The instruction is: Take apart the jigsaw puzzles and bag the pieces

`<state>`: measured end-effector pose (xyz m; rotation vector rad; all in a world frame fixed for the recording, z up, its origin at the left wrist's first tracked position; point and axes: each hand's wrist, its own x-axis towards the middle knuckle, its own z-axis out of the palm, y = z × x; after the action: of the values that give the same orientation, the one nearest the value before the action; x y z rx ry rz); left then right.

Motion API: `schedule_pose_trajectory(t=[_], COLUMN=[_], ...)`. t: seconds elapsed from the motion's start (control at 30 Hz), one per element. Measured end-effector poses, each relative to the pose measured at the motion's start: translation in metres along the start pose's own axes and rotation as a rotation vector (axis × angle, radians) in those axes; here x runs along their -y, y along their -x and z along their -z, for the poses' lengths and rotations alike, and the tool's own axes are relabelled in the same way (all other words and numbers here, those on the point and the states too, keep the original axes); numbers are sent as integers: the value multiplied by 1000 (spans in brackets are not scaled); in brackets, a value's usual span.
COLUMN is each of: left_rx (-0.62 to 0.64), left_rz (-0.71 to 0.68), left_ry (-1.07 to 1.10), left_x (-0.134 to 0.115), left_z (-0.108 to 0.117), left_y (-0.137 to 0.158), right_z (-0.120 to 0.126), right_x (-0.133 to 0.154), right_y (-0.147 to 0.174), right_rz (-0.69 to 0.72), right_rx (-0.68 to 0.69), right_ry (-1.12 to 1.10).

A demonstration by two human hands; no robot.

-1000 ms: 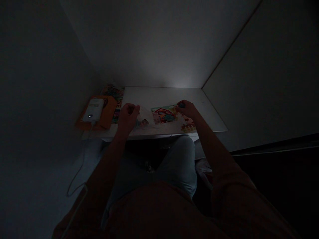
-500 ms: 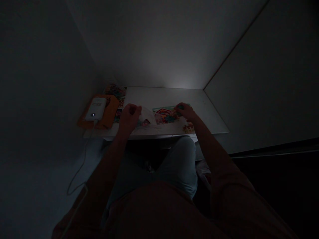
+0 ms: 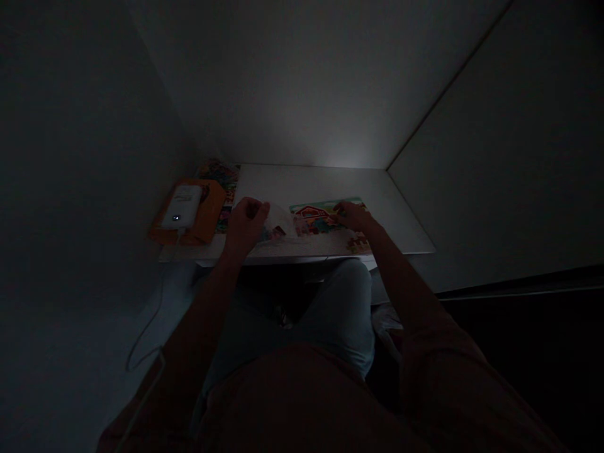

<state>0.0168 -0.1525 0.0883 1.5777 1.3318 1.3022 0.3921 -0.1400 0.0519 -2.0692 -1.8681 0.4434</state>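
Observation:
My left hand (image 3: 248, 221) is closed in a pinch on the edge of a pale, see-through sheet (image 3: 282, 219) with small coloured pictures near its lower part, perhaps a sticker sheet. Beside it lies a colourful picture card (image 3: 309, 217) with a red barn-like shape on a green and orange scene. Over the card's right part is my right hand (image 3: 353, 217), its fingertips resting on or just above the print, thumb and fingers apart. Below that hand a small printed piece (image 3: 358, 241) with a reddish fence-like pattern lies near the desk's front edge. Dim light blurs fine details.
On the left, a white power bank (image 3: 182, 206) with a lit indicator rests on an orange packet (image 3: 210, 214); its cable (image 3: 160, 302) hangs off the desk. More printed sheets (image 3: 226, 176) lie behind. Walls enclose the white desk (image 3: 401, 220) at back and sides.
My right hand has lowered slightly and its fingers have spread from a pinch, uncovering more of the card's upper right. The left hand keeps its pinch on the sheet, almost still.

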Motion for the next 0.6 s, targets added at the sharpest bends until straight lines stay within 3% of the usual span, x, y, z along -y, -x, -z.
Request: schedule_pose_trajectory(t=[0.27, 0.4, 0.5, 0.6], left_rx=[6, 4, 2, 7], left_rz=[-6, 5, 7, 6], left_ry=[14, 26, 2, -2], left_x=[-1, 1, 1, 2], left_z=[-1, -2, -3, -3], left_y=[3, 3, 3, 4], right_z=[3, 3, -1, -7], right_x=[-21, -21, -15, -12], right_y=[4, -2, -5, -2], right_rz=[65, 23, -12, -37], right_rx=[-180, -247, -198, -113], right_ry=[-227, -320, -315, -100])
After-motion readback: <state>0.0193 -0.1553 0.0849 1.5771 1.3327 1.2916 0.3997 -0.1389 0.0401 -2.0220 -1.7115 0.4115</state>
